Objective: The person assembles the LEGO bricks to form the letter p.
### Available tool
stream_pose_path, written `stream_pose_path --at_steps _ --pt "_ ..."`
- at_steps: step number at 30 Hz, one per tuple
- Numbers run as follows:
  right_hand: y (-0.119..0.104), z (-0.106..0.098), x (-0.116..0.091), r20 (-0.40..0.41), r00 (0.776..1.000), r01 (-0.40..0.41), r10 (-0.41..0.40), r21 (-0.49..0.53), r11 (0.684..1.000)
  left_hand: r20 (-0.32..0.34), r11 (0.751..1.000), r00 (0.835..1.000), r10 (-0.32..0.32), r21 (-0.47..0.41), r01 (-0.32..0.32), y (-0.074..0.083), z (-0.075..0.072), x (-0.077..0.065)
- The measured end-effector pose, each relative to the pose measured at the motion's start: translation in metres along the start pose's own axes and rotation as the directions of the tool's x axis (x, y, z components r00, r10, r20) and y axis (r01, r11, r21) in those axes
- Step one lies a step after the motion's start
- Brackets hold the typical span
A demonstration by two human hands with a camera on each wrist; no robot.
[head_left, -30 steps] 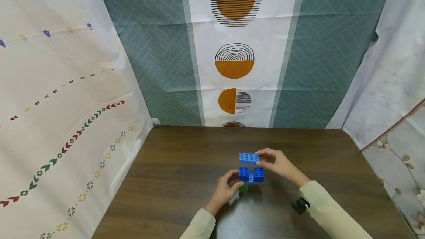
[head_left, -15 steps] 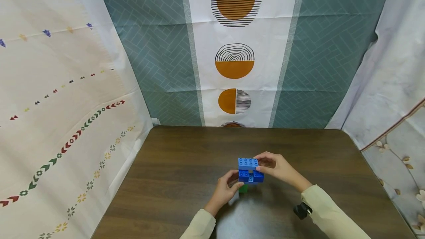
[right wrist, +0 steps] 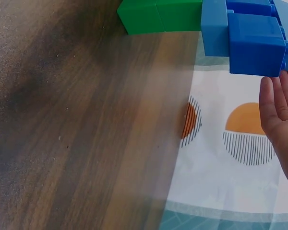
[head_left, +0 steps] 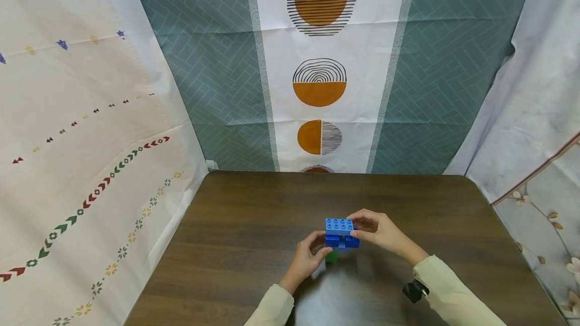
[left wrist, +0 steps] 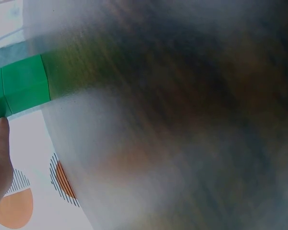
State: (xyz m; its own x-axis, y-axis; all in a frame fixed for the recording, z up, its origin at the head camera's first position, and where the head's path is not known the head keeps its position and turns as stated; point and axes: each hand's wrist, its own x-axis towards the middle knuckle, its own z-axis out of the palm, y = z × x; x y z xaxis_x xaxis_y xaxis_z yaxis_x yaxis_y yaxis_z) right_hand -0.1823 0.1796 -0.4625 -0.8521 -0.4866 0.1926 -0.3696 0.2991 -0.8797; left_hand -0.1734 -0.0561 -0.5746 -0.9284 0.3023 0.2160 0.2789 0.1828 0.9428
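Note:
A stack of toy building bricks stands on the table, with green bricks (right wrist: 158, 17) at the bottom. Above them lie a light blue brick (right wrist: 214, 28) and two dark blue bricks (right wrist: 255, 45) with a gap between. My right hand (head_left: 379, 233) pinches another light blue brick (head_left: 339, 226) by its right end, over the dark blue bricks. It sits at their studs; whether it is fully pressed on I cannot tell. My left hand (head_left: 305, 261) holds the stack's left side between thumb and fingers. In the left wrist view, fingers (left wrist: 1, 139) show beside the green bricks.
The brown wooden table (head_left: 244, 225) extends around the stack. A patterned teal and white cloth (head_left: 226, 89) hangs behind it, with pale cloths on the left and right. A small black device (head_left: 414, 291) is on the right wrist.
My right hand has lowered the light blue brick from above the stack down to the dark blue bricks. My left hand has stayed in place on the stack.

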Motion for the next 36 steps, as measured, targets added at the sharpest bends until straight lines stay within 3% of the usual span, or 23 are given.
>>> stream_pose_path --at_steps 4,20,30,36 --pt "-0.002 0.001 -0.001 0.001 1.0 -0.004 0.004 -0.019 1.0 -0.001 1.0 1.0 0.021 0.002 -0.021 -0.001 -0.001 0.001" --pt "-0.001 0.004 -0.003 0.014 1.0 0.006 -0.005 -0.026 1.0 0.004 1.0 1.0 0.009 -0.002 -0.009 0.0 0.0 -0.002" --pt "-0.002 0.006 0.0 0.024 0.99 0.144 -0.142 -0.075 0.987 0.001 1.0 1.0 0.019 0.005 -0.019 0.0 -0.001 0.001" --pt "0.012 0.01 0.002 -0.003 0.996 0.092 -0.093 -0.103 0.99 0.005 1.0 1.0 0.002 -0.005 -0.002 0.0 0.0 0.0"
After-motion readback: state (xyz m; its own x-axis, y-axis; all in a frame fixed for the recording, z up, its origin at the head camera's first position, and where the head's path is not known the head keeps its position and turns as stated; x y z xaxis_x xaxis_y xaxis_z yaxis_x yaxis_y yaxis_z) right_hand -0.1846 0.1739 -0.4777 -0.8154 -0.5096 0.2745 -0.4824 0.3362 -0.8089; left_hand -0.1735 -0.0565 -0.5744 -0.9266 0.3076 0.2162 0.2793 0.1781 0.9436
